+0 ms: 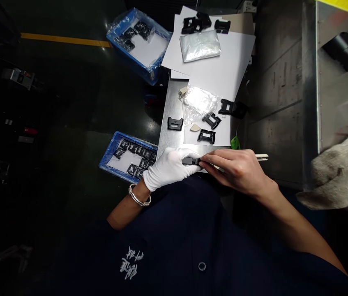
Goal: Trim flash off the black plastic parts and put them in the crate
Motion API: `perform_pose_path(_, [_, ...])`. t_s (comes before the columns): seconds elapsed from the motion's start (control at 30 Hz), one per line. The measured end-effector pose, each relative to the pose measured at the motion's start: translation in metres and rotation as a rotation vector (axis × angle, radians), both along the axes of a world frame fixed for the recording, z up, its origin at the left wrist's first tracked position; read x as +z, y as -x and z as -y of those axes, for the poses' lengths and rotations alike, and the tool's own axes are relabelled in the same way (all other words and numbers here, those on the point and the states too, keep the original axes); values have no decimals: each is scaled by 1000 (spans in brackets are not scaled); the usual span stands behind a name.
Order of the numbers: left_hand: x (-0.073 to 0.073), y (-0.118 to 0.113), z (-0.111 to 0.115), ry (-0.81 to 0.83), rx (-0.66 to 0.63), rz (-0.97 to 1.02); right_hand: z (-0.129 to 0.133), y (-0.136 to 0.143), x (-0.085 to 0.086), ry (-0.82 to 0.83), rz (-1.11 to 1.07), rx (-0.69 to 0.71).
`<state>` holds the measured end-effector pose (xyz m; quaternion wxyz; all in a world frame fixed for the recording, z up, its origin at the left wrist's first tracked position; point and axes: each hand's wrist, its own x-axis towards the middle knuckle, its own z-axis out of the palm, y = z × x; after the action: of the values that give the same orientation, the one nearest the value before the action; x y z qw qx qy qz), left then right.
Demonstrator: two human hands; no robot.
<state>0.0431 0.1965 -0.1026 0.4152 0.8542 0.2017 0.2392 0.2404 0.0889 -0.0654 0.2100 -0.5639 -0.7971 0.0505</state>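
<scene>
My left hand, in a white glove, grips a black plastic part near the table's front edge. The bare fingertips of my right hand pinch the same part at its right end. A pale, thin tool sticks out beyond my right hand; how it is held is hidden. Beyond my hands lie more black frame-shaped parts, one on the bare metal and others on white paper. A small beige piece rests between them.
Clear plastic bags and a silvery packet lie on the white paper. Blue bins with black parts stand left of the table, another farther back. A green object and a greyish cloth are at right.
</scene>
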Motion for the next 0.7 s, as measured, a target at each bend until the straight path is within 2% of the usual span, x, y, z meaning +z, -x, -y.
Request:
perform_pose_path(0.13, [4,0,1,9,21,-46,0,0,0,28,4,-28])
perform_pose_path(0.3, [6,-1,1,-7,26,-6,0,2,-2,21,-9,-95])
perform_pose_path(0.7, [7,-1,3,11,2,-23,3,5,-2,4,-2,-105])
